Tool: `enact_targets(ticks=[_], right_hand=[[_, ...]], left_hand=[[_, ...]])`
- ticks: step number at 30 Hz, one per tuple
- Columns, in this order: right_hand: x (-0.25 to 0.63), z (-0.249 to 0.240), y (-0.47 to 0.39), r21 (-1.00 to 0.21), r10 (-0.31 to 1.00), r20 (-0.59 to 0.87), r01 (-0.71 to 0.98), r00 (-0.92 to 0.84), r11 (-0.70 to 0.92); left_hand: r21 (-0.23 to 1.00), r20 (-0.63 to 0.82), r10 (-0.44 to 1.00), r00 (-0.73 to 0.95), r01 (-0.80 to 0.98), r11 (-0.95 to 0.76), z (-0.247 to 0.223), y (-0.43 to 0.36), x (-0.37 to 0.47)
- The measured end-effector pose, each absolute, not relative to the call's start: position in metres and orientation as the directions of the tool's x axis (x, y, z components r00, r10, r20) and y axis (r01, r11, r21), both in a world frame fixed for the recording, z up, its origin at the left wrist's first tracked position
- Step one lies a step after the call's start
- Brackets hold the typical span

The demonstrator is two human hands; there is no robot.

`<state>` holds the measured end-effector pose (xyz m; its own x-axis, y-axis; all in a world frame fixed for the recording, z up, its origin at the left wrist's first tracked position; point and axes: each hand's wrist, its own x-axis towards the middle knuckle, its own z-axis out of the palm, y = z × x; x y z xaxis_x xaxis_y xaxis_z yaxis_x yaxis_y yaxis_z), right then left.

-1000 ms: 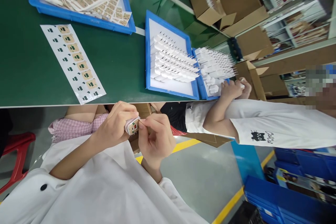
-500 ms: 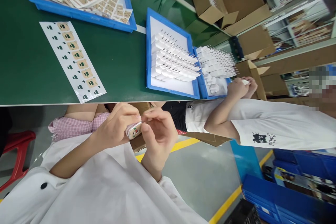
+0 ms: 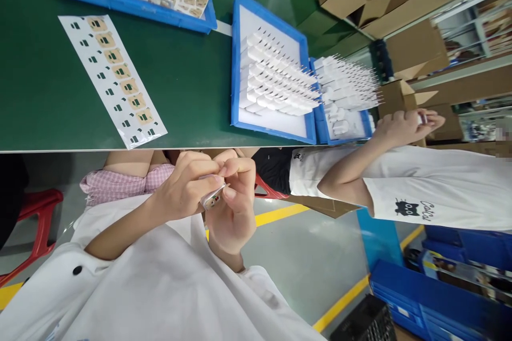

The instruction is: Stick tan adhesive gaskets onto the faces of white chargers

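A small white casing [image 3: 213,197] with a beige patterned sticker on its face is held in front of my chest, just below the table edge. My left hand [image 3: 188,184] is closed around its left side. The thumb and bent fingers of my right hand [image 3: 234,200] pinch its right end, partly hiding it. On the green table [image 3: 192,101], ahead and to the left, lies a sticker sheet [image 3: 112,85] with a column of beige stickers and small dark green pieces. My hands are apart from the sheet.
A blue tray [image 3: 140,13] at the upper left holds stacked sticker sheets. Two more trays, a near one [image 3: 234,64] and a farther one [image 3: 322,130], hold rows of white parts with thin pins. At right, a co-worker's hand [image 3: 400,128] holds a small white object. A red stool [image 3: 46,224] stands lower left.
My right hand's fingers have drawn in from apart and now pinch the casing's end. The casing has tilted slightly. The co-worker's hands have moved right, and the whole view has shifted slightly.
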<state>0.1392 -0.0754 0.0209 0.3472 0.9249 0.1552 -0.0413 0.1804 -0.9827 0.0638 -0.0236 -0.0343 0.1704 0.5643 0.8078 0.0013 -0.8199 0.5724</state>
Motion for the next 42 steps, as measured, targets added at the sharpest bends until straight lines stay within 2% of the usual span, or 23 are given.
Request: enact_targets(ticks=[4,12,22,28,32,42], right_hand=[[0.1401,0.0208,-0.0751,-0.983,0.926,0.158,-0.038,0.343,0.182],[0.1396,0.0199,-0.0733,-0.976,0.926,0.167,-0.079,0.339,0.205],[0.1404,0.0155,-0.0721,-0.961,0.913,0.240,-0.054,0.331,0.273],[0.1411,0.0128,-0.0726,-0.956,0.905,0.272,-0.013,0.327,0.292],[0.1412,0.0133,-0.0724,-0.955,0.910,0.261,-0.052,0.321,0.292],[0.1436,0.0157,-0.0719,-0.955,0.917,0.239,-0.094,0.320,0.281]], left_hand=[[0.555,0.815,0.548,0.189,0.016,-0.832,-0.0372,-0.0243,0.0640],[0.566,0.824,0.561,0.083,-0.054,-0.823,-0.0349,-0.0229,0.0674],[0.545,0.838,0.541,0.061,-0.064,-0.836,-0.0341,-0.0212,0.0705],[0.561,0.825,0.552,0.125,-0.059,-0.826,-0.0304,-0.0194,0.0663],[0.564,0.821,0.550,0.153,-0.060,-0.824,-0.0295,-0.0187,0.0636],[0.549,0.836,0.545,0.068,-0.091,-0.831,-0.0338,-0.0200,0.0668]])
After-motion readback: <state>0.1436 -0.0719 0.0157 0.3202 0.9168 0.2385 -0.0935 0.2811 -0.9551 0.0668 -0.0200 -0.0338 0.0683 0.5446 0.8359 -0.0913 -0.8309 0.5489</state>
